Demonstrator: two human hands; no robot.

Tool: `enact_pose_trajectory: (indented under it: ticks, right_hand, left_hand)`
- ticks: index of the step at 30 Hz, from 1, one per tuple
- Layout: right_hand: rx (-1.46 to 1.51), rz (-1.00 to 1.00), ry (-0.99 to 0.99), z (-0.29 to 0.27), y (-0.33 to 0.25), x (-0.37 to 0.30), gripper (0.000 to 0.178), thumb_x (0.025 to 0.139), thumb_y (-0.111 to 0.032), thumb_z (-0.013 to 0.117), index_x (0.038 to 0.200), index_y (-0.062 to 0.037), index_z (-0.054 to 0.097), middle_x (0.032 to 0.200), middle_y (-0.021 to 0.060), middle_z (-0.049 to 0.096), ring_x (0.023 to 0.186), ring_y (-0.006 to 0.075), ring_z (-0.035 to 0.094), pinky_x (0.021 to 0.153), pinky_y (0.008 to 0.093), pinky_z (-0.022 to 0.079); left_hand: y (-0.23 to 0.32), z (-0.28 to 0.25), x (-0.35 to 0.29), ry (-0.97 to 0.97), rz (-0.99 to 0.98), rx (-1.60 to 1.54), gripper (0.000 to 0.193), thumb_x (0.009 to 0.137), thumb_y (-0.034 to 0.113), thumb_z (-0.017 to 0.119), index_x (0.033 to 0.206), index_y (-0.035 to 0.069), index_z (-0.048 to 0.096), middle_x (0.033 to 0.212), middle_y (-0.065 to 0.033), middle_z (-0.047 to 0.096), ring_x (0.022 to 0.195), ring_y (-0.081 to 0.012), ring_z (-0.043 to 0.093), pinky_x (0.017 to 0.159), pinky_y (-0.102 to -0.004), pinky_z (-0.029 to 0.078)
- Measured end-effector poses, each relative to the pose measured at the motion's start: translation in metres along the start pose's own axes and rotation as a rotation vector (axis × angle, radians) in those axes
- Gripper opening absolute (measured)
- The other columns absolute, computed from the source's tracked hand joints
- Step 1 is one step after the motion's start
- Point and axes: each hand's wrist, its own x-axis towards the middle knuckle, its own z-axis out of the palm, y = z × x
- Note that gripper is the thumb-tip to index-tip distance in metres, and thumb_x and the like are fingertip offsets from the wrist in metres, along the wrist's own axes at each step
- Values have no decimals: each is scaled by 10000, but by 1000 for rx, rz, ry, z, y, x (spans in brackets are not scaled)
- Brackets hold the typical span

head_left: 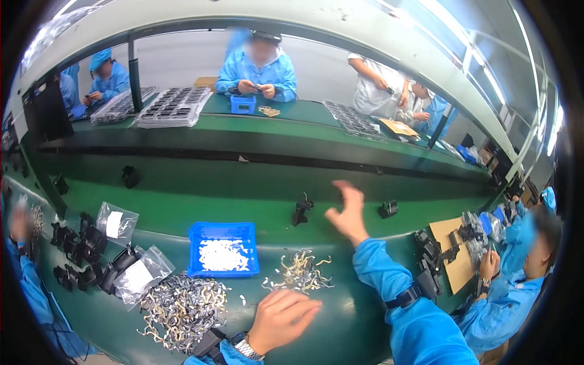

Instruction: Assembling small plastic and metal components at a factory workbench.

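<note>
Head view shows the right hand extended over the green surface, with 1 black part lying to the left of its thumb, near but apart. The long axis of this part runs away from the person, slightly tilted to the right, and a thin pale strip rises at its far end. The right hand is clearly nearer to it than the left. Thumb and forefinger of the right hand are spread widely and I see no grip; a dark patch behind the fingers is too blurred to name. Another black part lies to the right of this hand.

Left hand is above the bench, just on the near side of a small pile of strips. Its fingers are loosely bent, pointing right; whether they grasp something, I cannot tell. The blue tray stands farther left.
</note>
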Motion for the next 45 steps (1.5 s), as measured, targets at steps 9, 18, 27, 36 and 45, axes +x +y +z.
enact_pose_trajectory:
  ticks: [9,18,27,36,45]
  right_hand:
    - [134,369,-151,-27,77,10,1040,744,-370,976,1571,-25,448,1345,183,681,1226,338,652,1100,424,481]
    - [852,-274,-1204,-128,-105,-103,820,785,-257,942,1516,-101,606,1482,115,598,1372,346,544,1191,467,414]
    - [958,-353,-1163,-113,-88,-144,809,833,-99,830,1587,-109,537,1489,97,601,1319,353,530,1174,461,405]
    - [948,-344,-1206,-117,-91,-148,817,862,-100,761,1632,-130,492,1667,55,492,1473,325,460,1204,494,358]
    - [992,-332,-1043,-116,-92,-151,746,823,-107,750,1546,-112,570,1522,124,597,1401,330,549,1156,493,429]
  left_hand:
    - [-4,2,-4,35,16,-38,126,843,92,848,966,114,825,851,-25,753,774,-228,704,688,-352,555]
    - [3,-18,8,278,-199,70,181,987,-18,609,1066,0,771,919,-126,744,771,-221,674,693,-344,528]
    - [-1,-23,13,-119,-312,386,254,877,-120,622,1039,8,769,972,-171,738,802,-344,716,705,-398,564]
    - [-4,-1,14,-160,-261,592,198,841,47,814,1035,67,779,915,-96,705,820,-319,688,719,-430,554]
    - [-7,6,22,-84,-210,529,132,853,-29,772,924,59,704,922,-96,704,825,-322,642,739,-425,492]
